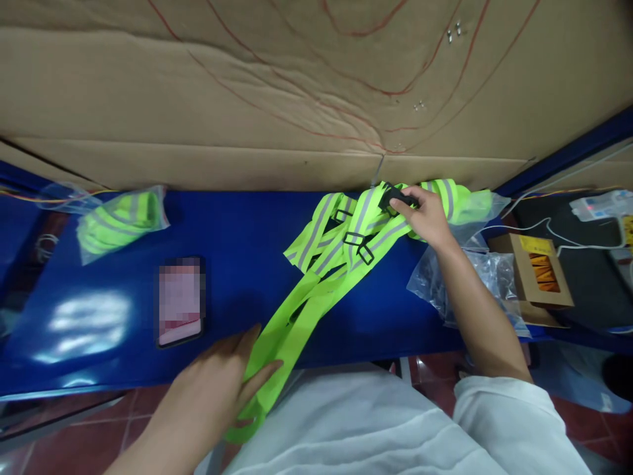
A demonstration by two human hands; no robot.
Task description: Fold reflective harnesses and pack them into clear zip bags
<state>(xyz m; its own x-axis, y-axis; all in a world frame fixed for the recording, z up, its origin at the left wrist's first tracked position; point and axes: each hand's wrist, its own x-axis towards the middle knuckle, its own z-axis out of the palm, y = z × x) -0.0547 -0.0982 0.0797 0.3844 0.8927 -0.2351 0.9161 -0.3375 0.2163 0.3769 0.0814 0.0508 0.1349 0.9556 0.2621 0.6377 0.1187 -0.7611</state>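
Note:
Neon-yellow reflective straps (pixel 306 323) with grey stripes run across the blue table in a loose bundle and hang over its front edge. Black plastic slide adjusters (pixel 354 239) sit on the bands. My right hand (pixel 426 214) pinches a black buckle (pixel 390 196) at the far end of the bundle. At the near end, my left hand (pixel 225 373) holds the looped end of the strap, with the band passing between its fingers. Some of those fingers are hidden behind the strap.
A bagged neon strap (pixel 123 221) lies at the left, near a phone (pixel 180 300). More neon strap in clear plastic (pixel 467 201) rests at the back right. Clear bags (pixel 487 277) and a cardboard box (pixel 539 270) are on the right. A cardboard wall (pixel 247 99) stands behind the table (pixel 237 264).

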